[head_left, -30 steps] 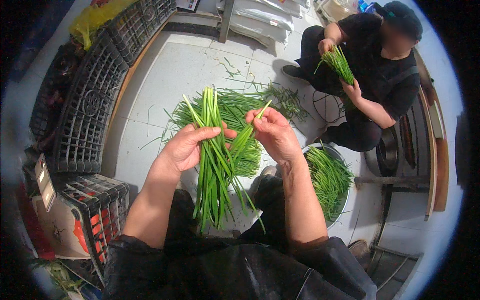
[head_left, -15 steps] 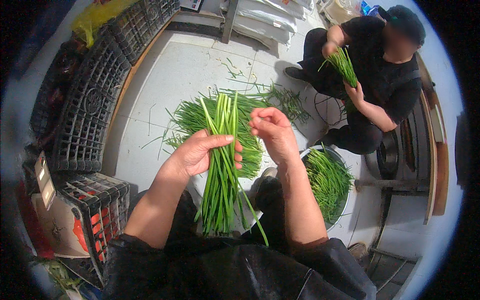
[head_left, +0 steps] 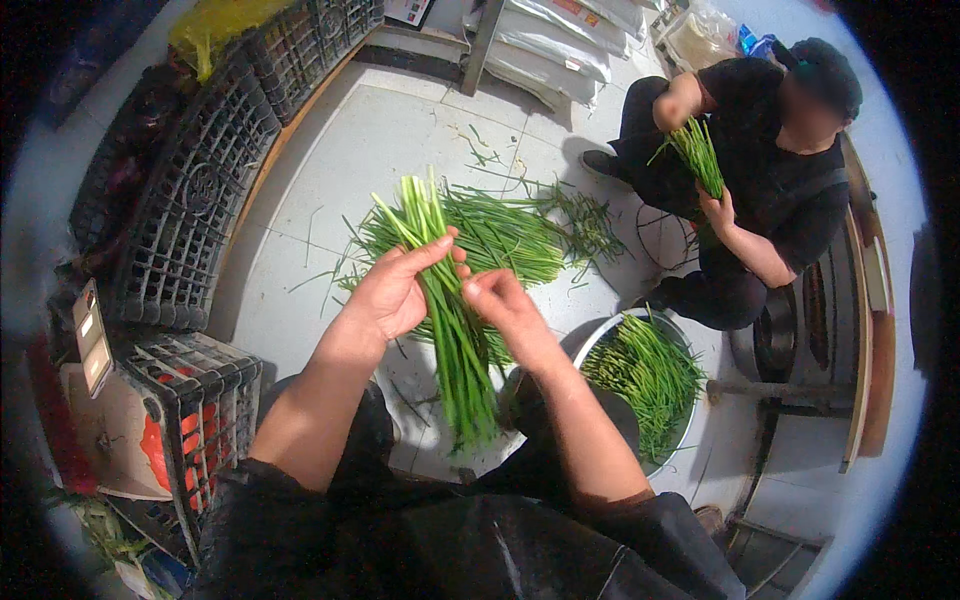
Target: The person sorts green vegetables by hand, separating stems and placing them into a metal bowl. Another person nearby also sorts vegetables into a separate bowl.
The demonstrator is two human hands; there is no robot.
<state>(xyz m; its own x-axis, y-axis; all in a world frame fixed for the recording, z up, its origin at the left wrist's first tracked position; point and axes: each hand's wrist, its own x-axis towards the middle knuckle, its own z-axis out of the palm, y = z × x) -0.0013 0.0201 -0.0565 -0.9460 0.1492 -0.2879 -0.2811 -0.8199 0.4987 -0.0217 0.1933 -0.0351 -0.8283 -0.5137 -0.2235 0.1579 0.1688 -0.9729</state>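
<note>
Left of a basin [head_left: 686, 430] of green stalks [head_left: 645, 380], clasps a bundle [head_left: 462, 370] in left fingers [head_left: 428, 256], pinching its edge with right fingers [head_left: 492, 291].

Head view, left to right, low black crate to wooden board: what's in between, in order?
Low black crate → left hand gripping green stalks → right hand → basin → wooden board.
</note>
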